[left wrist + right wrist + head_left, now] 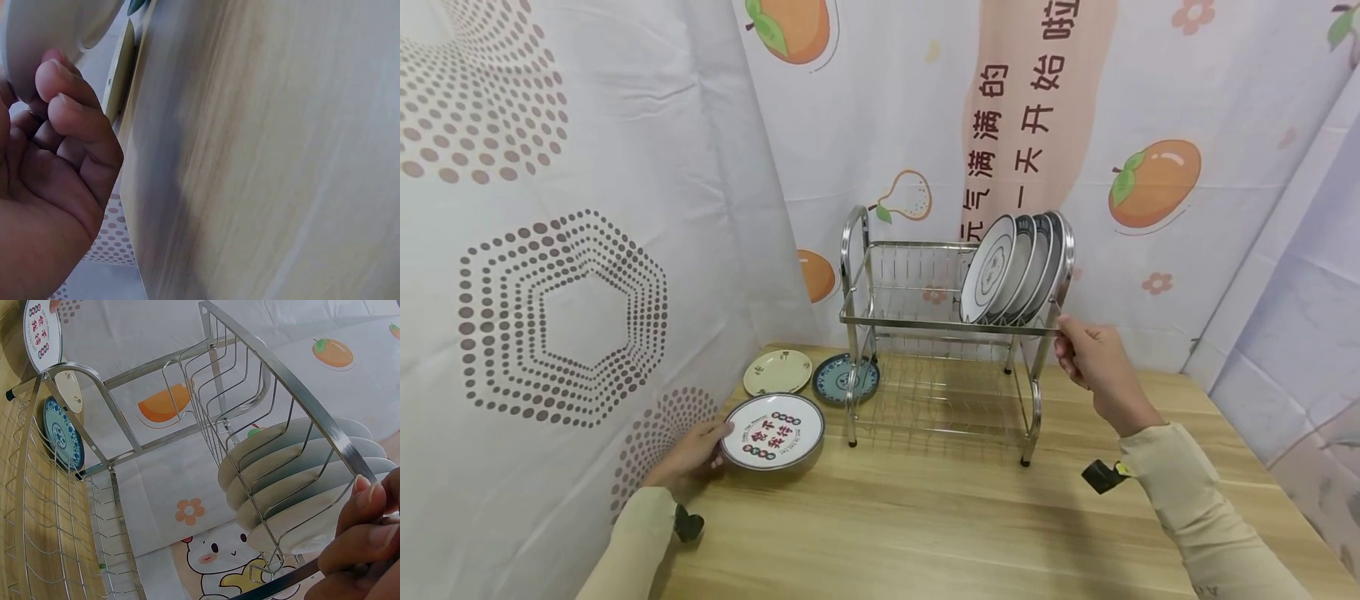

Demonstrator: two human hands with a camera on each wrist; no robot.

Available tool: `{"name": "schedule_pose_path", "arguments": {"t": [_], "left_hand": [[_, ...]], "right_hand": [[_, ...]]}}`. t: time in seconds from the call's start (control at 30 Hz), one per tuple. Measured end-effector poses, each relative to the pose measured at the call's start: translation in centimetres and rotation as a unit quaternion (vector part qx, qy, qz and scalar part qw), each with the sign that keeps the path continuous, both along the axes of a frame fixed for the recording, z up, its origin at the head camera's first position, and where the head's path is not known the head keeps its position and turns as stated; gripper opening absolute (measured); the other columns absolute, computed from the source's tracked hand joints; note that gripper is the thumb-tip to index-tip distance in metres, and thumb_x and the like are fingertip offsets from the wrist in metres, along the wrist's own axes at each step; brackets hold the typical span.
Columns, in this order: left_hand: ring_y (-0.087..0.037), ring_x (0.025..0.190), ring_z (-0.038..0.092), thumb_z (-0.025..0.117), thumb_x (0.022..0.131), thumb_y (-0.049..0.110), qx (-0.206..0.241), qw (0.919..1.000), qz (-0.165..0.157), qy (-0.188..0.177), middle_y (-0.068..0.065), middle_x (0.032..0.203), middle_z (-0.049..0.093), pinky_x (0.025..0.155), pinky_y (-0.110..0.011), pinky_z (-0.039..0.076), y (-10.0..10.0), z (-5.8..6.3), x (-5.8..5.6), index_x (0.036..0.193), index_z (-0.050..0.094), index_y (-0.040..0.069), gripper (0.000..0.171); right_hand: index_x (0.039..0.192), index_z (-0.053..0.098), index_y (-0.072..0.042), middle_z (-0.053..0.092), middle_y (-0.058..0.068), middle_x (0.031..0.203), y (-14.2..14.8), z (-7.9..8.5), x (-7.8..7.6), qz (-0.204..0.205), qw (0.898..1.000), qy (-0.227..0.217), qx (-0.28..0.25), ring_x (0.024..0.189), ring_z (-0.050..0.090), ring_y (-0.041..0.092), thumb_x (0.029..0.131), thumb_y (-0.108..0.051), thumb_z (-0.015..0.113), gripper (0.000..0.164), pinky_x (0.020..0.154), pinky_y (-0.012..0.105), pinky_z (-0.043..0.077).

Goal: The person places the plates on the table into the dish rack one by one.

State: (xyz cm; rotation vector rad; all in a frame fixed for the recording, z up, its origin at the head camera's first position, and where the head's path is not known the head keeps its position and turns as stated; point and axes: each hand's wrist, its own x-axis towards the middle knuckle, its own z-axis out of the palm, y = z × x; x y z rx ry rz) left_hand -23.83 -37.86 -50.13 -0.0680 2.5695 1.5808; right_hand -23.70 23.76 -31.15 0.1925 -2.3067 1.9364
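Note:
At the left, my left hand (694, 452) pinches the edge of a white plate (772, 431) with a dark rim and red lettering. The plate is held over the table, and its pale underside (37, 37) shows in the left wrist view, the fingers bent at its rim. My right hand (1093, 367) grips the front right corner of a two-tier metal dish rack (940, 323). In the right wrist view its fingers (381, 536) curl round the top tier's frame. Several plates (992, 271) stand on edge at the right end of that tier.
Behind the held plate lie a cream plate (778, 372) and a blue patterned plate (835, 379), the blue one close to the rack's left legs. Printed curtains (880, 150) hang behind and left of the wooden table (910, 517). The lower tier (947, 392) holds no plates.

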Motion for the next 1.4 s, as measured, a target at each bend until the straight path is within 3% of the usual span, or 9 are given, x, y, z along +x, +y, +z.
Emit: {"name": "schedule_pose_path", "arguments": {"t": [0.2, 0.3, 0.6, 0.83, 1.07, 1.23, 1.4], "left_hand": [[-0.009, 0.058, 0.053, 0.048, 0.110, 0.025, 0.032, 0.9994, 0.001, 0.015, -0.001, 0.070, 0.058, 0.053, -0.022, 0.047, 0.3, 0.6, 0.2, 0.101, 0.062, -0.004, 0.033], [-0.008, 0.058, 0.054, 0.049, 0.110, 0.028, 0.057, 0.9982, 0.017, 0.008, -0.001, 0.071, 0.059, 0.052, -0.021, 0.047, 0.5, 1.0, 0.2, 0.101, 0.063, -0.003, 0.035], [-0.010, 0.065, 0.051, 0.051, 0.109, 0.038, 0.073, 0.9970, 0.026, 0.003, -0.001, 0.078, 0.059, 0.060, -0.025, 0.049, 1.4, 2.2, 0.1, 0.114, 0.063, -0.004, 0.044], [-0.011, 0.067, 0.050, 0.051, 0.108, 0.041, 0.088, 0.9961, 0.007, 0.008, -0.001, 0.080, 0.059, 0.064, -0.024, 0.047, 2.7, 3.3, 0.2, 0.118, 0.063, -0.005, 0.048], [-0.010, 0.067, 0.051, 0.052, 0.109, 0.039, 0.118, 0.9923, -0.027, 0.028, -0.001, 0.079, 0.061, 0.066, -0.024, 0.048, 4.2, 4.3, 0.7, 0.110, 0.064, -0.003, 0.045], [-0.011, 0.072, 0.056, 0.051, 0.109, 0.040, 0.126, 0.9904, -0.044, 0.034, -0.003, 0.084, 0.065, 0.070, -0.024, 0.049, 5.4, 5.1, 0.9, 0.123, 0.062, -0.008, 0.050], [-0.010, 0.068, 0.053, 0.052, 0.109, 0.036, 0.139, 0.9878, -0.058, 0.038, -0.002, 0.082, 0.067, 0.065, -0.023, 0.046, 6.4, 5.5, 1.0, 0.120, 0.064, -0.007, 0.046]], "right_hand": [[0.067, 0.060, -0.012, 0.051, -0.005, 0.055, 0.0, -0.1, 0.1, -0.008, 1.000, 0.002, 0.006, 0.045, 0.041, 0.004, 0.109, -0.040, 0.050, 0.052, 0.038, 0.021, 0.031], [0.066, 0.059, -0.012, 0.050, -0.005, 0.055, 0.0, -0.1, 0.1, -0.007, 1.000, 0.003, 0.001, 0.045, 0.041, 0.004, 0.109, -0.039, 0.050, 0.051, 0.038, 0.021, 0.030], [0.066, 0.059, -0.011, 0.050, -0.005, 0.055, -0.1, -0.1, 0.1, -0.008, 1.000, 0.006, -0.002, 0.045, 0.041, 0.003, 0.109, -0.037, 0.049, 0.051, 0.038, 0.020, 0.030], [0.066, 0.059, -0.011, 0.050, -0.005, 0.055, -0.1, -0.1, 0.1, -0.007, 1.000, 0.003, -0.013, 0.045, 0.041, 0.004, 0.109, -0.037, 0.051, 0.051, 0.038, 0.020, 0.030], [0.065, 0.060, -0.011, 0.051, -0.005, 0.056, -0.2, -0.2, 0.1, -0.007, 1.000, 0.004, -0.017, 0.045, 0.042, 0.003, 0.109, -0.036, 0.051, 0.050, 0.038, 0.019, 0.031], [0.065, 0.059, -0.012, 0.050, -0.006, 0.054, -0.3, -0.1, 0.1, -0.010, 1.000, 0.006, -0.015, 0.045, 0.041, 0.003, 0.109, -0.033, 0.050, 0.050, 0.038, 0.018, 0.031], [0.065, 0.059, -0.012, 0.050, -0.006, 0.054, -0.3, -0.1, 0.1, -0.011, 1.000, 0.007, -0.014, 0.045, 0.041, 0.003, 0.109, -0.034, 0.050, 0.051, 0.038, 0.019, 0.032]]}}
